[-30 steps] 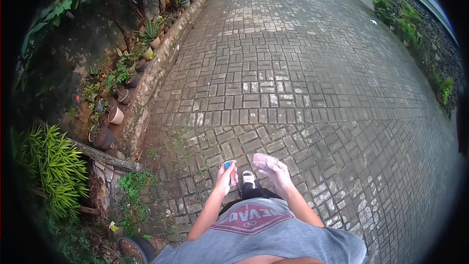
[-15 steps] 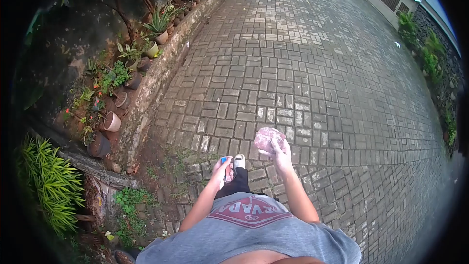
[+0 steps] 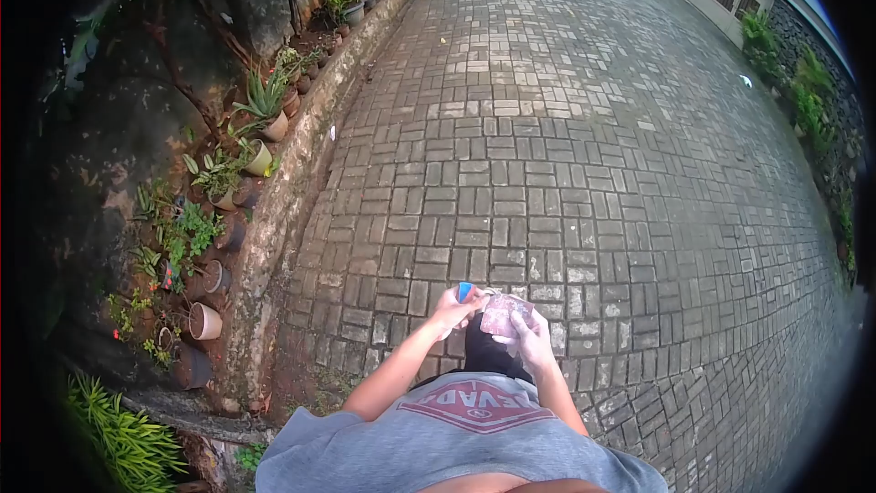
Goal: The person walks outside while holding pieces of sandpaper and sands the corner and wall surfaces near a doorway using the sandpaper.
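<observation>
My right hand (image 3: 532, 333), pale as if dusted, is closed on a pinkish, white-dusted flat piece (image 3: 505, 317); its thumb lies across the face. I cannot make out what the piece is. A small blue object (image 3: 465, 292) pokes up from my left hand (image 3: 452, 311), whose fingers are closed around it; most of it is hidden. The left fingertips reach the upper left edge of the pinkish piece, and whether they touch it is unclear. Both hands are in front of my grey shirt (image 3: 392, 434), over the paving.
Grey block paving (image 3: 547, 173) stretches ahead. Along the left runs a low mossy kerb (image 3: 260, 301) with potted plants behind it, including a pale pink pot (image 3: 204, 320). A leafy bush (image 3: 128, 434) grows at lower left. A stone wall (image 3: 812, 46) with greenery borders the right.
My left hand has moved up and right, bringing the blue object beside the pinkish piece. The right hand has come slightly lower. The whole view has shifted, and my shoe is now hidden.
</observation>
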Motion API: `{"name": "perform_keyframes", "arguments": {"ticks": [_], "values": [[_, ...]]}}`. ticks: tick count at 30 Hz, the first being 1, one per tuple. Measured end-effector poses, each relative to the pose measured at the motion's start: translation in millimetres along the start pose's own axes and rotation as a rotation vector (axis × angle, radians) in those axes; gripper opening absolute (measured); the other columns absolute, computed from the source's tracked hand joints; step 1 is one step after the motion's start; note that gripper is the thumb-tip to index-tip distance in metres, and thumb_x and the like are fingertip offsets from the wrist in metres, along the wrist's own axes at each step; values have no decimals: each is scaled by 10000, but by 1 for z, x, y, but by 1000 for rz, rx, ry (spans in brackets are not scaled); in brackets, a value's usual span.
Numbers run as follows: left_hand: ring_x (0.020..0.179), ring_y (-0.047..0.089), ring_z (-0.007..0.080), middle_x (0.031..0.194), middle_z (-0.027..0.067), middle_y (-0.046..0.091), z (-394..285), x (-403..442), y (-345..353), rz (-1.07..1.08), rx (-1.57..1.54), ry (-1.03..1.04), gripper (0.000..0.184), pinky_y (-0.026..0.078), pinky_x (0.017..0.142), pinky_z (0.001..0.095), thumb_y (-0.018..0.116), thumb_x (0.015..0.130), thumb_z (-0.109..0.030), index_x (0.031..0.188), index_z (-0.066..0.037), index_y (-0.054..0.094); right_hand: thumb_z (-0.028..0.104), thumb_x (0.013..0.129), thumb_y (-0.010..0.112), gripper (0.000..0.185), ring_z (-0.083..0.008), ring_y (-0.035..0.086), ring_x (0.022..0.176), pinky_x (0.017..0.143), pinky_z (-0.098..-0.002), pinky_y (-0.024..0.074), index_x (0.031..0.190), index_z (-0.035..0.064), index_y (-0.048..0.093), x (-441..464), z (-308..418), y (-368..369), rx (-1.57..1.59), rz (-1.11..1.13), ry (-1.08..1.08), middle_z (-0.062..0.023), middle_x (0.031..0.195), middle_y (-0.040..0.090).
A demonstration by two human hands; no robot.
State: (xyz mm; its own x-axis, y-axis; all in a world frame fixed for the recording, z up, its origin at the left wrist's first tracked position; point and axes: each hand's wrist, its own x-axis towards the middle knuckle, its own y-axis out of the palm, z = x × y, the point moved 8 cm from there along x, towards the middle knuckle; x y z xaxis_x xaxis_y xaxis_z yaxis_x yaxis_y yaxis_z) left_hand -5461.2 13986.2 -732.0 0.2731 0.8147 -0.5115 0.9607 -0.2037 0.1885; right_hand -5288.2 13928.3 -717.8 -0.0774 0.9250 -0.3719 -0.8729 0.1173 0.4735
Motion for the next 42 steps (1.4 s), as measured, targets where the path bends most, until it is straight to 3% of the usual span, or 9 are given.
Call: {"name": "perform_keyframes", "arguments": {"ticks": [4, 7, 9, 15, 21, 32, 33, 38, 42], "values": [[456, 442, 41, 807, -28, 622, -44, 107, -38, -106, 10, -58, 369, 298, 405, 214, 797, 875, -300, 1147, -78, 683, 92, 1023, 540, 312, -226, 696, 992, 760, -395, 648, 1326, 23, 572, 160, 36, 10, -167, 105, 62, -107, 1163, 679], [492, 494, 50, 791, -4, 654, -103, 169, -68, -129, -170, -6, 331, 353, 433, 215, 803, 865, -322, 1018, -59, 671, 114, 1029, 534, 314, -238, 700, 1012, 770, -394, 646, 1329, 27, 569, 255, 102, 62, -129, 243, 73, -110, 1184, 673], [535, 506, 39, 740, -13, 635, -162, 211, -93, -203, 22, 141, 294, 362, 451, 211, 792, 877, -319, 964, -67, 670, 133, 1035, 530, 327, -235, 694, 1024, 769, -388, 647, 1340, 17, 552, 321, 133, 87, -249, 336, 20, -114, 1199, 667], [506, 534, 58, 730, -13, 622, -248, 359, -183, -281, -162, 148, 219, 361, 407, 218, 753, 907, -197, 1024, -47, 644, 170, 990, 633, 342, -205, 696, 998, 703, -332, 633, 1297, 30, 579, 514, 177, 168, -385, 480, 8, -82, 1150, 687], [484, 522, 59, 720, -20, 613, -302, 529, -254, -94, -174, 23, 243, 356, 401, 217, 740, 907, -152, 1123, -92, 645, 181, 953, 692, 327, -191, 720, 861, 659, -318, 628, 1228, 29, 605, 681, 175, 173, -273, 267, 131, -87, 1052, 708], [588, 489, 34, 777, -61, 584, -566, 817, -317, 127, 313, 480, 294, 410, 484, 229, 777, 859, -129, 1121, -79, 651, 167, 999, 611, 309, -197, 680, 565, 481, -278, 572, 1231, -34, 580, 967, 314, 240, -260, 96, 55, -134, 890, 712], [893, 562, 84, 954, -7, 668, -576, 845, -326, 117, 276, 298, 262, 495, 838, 282, 753, 849, -75, 1088, -29, 659, 163, 1003, 604, 303, -195, 677, 562, 478, -274, 570, 1232, -32, 576, 1001, 322, 243, -236, 98, 37, -134, 889, 712], [647, 555, 56, 836, -29, 629, -618, 995, -384, -13, 157, 175, 272, 475, 561, 237, 757, 880, -135, 1120, -58, 656, 148, 1000, 604, 338, -190, 678, 569, 465, -287, 567, 1281, -29, 541, 1186, 347, 244, -308, 211, 90, -135, 897, 708], [566, 543, 55, 795, -14, 624, -684, 1087, -437, -94, -51, 75, 373, 452, 496, 222, 737, 929, -293, 1214, -85, 617, 139, 1002, 595, 328, -215, 708, 647, 520, -316, 601, 1283, -24, 553, 1332, 416, 286, -296, 252, 88, -149, 956, 714]]}}
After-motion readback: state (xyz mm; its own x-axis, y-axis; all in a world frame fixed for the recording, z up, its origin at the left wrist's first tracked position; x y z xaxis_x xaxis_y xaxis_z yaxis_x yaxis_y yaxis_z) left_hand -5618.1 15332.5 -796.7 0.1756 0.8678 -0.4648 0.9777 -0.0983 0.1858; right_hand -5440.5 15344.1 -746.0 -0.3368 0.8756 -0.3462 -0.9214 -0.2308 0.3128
